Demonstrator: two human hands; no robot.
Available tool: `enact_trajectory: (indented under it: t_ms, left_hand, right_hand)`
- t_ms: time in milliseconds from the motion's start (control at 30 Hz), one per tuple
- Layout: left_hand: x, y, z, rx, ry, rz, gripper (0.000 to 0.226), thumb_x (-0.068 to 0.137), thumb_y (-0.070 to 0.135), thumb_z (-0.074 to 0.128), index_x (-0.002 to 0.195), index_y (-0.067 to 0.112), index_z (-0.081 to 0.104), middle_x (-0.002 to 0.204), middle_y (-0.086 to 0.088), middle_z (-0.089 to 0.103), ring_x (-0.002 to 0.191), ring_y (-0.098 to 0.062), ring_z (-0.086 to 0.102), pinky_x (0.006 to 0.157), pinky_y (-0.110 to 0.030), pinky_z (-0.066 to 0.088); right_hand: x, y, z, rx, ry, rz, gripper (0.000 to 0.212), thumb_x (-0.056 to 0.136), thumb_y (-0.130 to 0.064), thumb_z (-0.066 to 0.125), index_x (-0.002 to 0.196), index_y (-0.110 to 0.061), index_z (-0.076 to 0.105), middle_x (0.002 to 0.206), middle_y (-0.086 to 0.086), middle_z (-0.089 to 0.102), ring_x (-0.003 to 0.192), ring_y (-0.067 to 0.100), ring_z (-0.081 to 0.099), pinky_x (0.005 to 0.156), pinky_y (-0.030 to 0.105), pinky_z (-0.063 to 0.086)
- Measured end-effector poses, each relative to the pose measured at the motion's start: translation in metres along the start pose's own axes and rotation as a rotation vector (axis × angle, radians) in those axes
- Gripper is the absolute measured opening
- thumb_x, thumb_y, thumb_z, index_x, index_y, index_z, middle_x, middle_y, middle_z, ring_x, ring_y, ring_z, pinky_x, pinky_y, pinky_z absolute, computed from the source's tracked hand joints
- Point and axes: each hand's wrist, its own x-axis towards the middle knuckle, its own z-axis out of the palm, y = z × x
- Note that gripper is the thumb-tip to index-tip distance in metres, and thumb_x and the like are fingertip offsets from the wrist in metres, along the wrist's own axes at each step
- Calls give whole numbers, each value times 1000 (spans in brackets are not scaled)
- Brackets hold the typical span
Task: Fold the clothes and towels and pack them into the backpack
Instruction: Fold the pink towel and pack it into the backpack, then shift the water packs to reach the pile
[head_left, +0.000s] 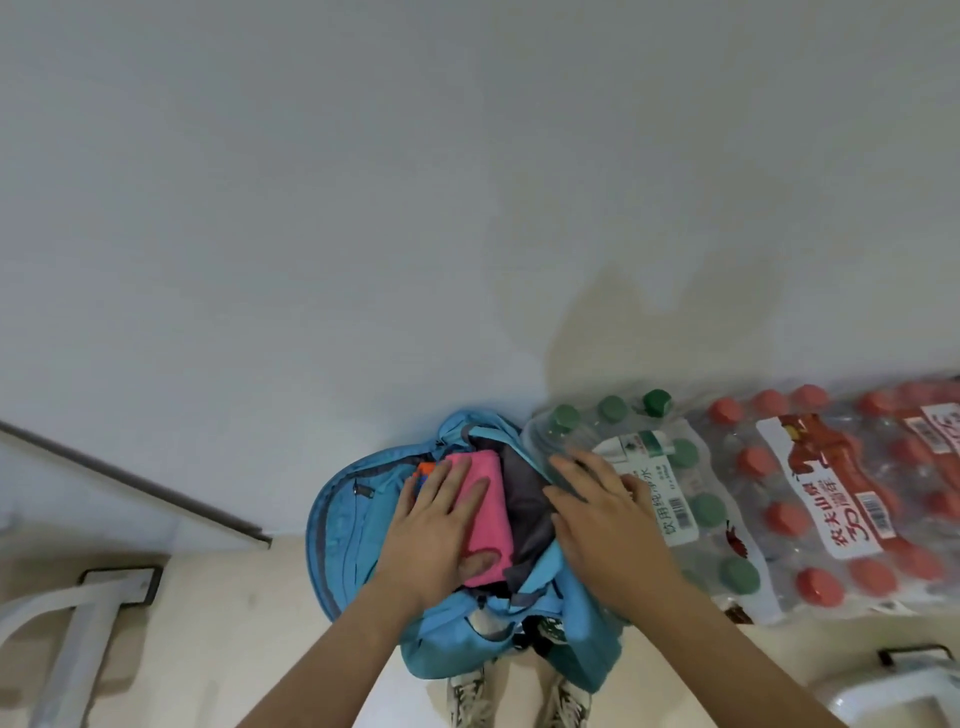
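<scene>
1. The pink towel (491, 519) is lying inside the open blue backpack (343, 530), under the left hand (441, 525) and showing at its 3 o'clock. A dark grey garment (530, 514) is sitting at 9 o'clock of the right hand (608, 530).
2. One backpack, one towel, one garment and one green-capped bottle pack (691, 499) are showing.
3. Both hands' fingers (467, 499) are lying straight and flat, the left pressing the towel, the right resting on the backpack's right edge.
</scene>
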Motion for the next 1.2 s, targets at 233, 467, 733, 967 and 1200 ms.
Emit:
enact_trajectory:
  t_ms: [233, 467, 733, 967, 1200]
  left_hand:
    - [-4, 10, -26, -368, 41, -107, 71, 83, 64, 27, 141, 28, 43, 153, -2, 32, 141, -23, 27, 114, -33, 20]
    - [-14, 49, -122, -713, 369, -118, 30, 88, 12, 63, 90, 42, 69, 88, 29, 68, 82, 5, 61, 77, -13, 47]
    - [-2, 157, -200, -686, 365, 238, 46, 82, -3, 66, 83, 43, 66, 90, 28, 66, 81, 4, 62, 71, -3, 42]
    - [18, 290, -202, -650, 259, 481, 42, 84, 15, 69, 79, 56, 66, 64, 23, 65, 53, -1, 57, 52, -15, 44]
    - [62, 443, -170, -440, 247, 678, 37, 79, -7, 65, 89, 28, 73, 87, 30, 62, 82, 12, 56, 72, -1, 37]
  right_hand:
    - [-23, 2, -24, 520, 12, 176, 46, 97, -33, 43, 143, -32, 37, 150, -12, 32, 137, 8, 27, 112, 29, 26]
    - [-67, 36, -82, 1032, 220, 487, 30, 94, -18, 56, 113, -41, 56, 113, -19, 61, 93, -5, 61, 72, 16, 53]
    - [-151, 114, -144, 1460, 487, 769, 23, 95, -9, 51, 106, -19, 68, 100, 2, 72, 83, 19, 68, 76, 32, 49]
    - [-250, 197, -143, 1437, 735, 932, 25, 92, -8, 57, 106, -25, 67, 102, 0, 71, 89, 18, 67, 73, 29, 50]
    - [-341, 303, -123, 1506, 959, 1052, 24, 91, -11, 60, 111, -24, 65, 112, -1, 67, 99, 15, 64, 71, 25, 48]
